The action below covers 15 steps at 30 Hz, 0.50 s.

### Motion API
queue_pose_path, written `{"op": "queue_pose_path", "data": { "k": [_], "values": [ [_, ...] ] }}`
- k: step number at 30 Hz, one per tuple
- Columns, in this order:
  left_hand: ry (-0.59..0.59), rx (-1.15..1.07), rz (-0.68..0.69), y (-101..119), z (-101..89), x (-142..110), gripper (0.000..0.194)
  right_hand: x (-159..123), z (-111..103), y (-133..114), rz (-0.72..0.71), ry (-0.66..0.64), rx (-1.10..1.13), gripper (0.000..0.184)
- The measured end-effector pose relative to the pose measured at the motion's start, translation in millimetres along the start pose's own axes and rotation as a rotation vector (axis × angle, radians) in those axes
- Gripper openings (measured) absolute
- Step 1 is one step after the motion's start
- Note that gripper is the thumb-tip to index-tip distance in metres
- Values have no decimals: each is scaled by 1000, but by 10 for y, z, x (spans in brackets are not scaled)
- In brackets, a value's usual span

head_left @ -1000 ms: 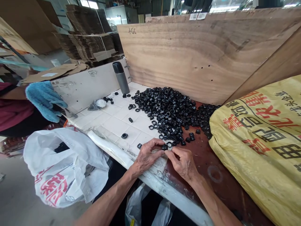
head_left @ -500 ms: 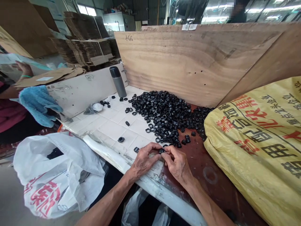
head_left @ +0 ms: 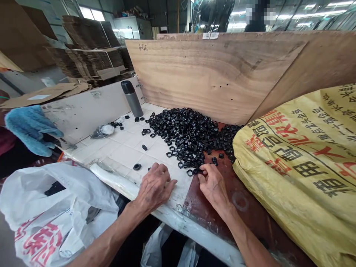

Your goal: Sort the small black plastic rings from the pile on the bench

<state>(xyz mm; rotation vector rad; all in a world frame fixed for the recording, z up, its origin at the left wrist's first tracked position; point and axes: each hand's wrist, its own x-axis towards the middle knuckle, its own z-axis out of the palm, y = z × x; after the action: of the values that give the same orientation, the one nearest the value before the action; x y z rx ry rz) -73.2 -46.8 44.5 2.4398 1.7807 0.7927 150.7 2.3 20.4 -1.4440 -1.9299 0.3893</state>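
Observation:
My left hand (head_left: 156,186) hovers over the near edge of the white table part, palm down, with the thumb spread away from bent fingers. No part shows between them. Beside its knuckles a small black part (head_left: 149,169) peeks out, mostly hidden. My right hand (head_left: 213,185) is at the near edge of a heap of black plastic ring nuts (head_left: 186,128). Its thumb and index finger are apart, their tips close to a black ring nut (head_left: 196,171); whether they touch it I cannot tell. Another ring nut (head_left: 189,172) lies just left of that one.
A single black nut (head_left: 137,167) lies left of my left hand. A grey flask (head_left: 132,102) and a small clear bag (head_left: 102,131) stand farther back. A yellow sack (head_left: 294,159) covers the right side, a white bag (head_left: 63,211) hangs at left. A wooden board (head_left: 208,74) closes the back.
Both hands were together, fingers pinching a small black part. Now they are apart: the left has moved left with its thumb spread, the right is at the heap's near edge. The view has shifted slightly.

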Motion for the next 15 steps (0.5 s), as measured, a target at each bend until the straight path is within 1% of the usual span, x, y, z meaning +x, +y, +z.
{"op": "queue_pose_path", "data": {
  "k": [1,2,3,5,6,8,10,12,15],
  "values": [
    [7,-26,-14,62,63,51,15,-4,18,16,-53,-30,-23,27],
    [5,-74,-26,131,149,103,10,-10,41,29,-93,-63,-52,32],
    [-9,-124,-36,199,248,152,9,-17,65,39,-117,-93,-85,34],
    [-45,-157,-57,306,447,227,22,-25,103,48,-121,-127,-146,27],
    [-60,-156,-71,336,529,249,23,-28,111,46,-115,-136,-167,22],
    [-70,-154,-91,350,639,255,17,-30,106,33,-113,-155,-187,17],
    [-53,-174,-90,322,678,218,14,-33,87,13,-128,-171,-175,16],
    [-24,-202,-80,283,675,160,17,-35,70,-2,-141,-179,-123,16],
    [26,-271,-133,245,648,81,26,-31,59,-10,-116,-178,65,12]
  ]
}}
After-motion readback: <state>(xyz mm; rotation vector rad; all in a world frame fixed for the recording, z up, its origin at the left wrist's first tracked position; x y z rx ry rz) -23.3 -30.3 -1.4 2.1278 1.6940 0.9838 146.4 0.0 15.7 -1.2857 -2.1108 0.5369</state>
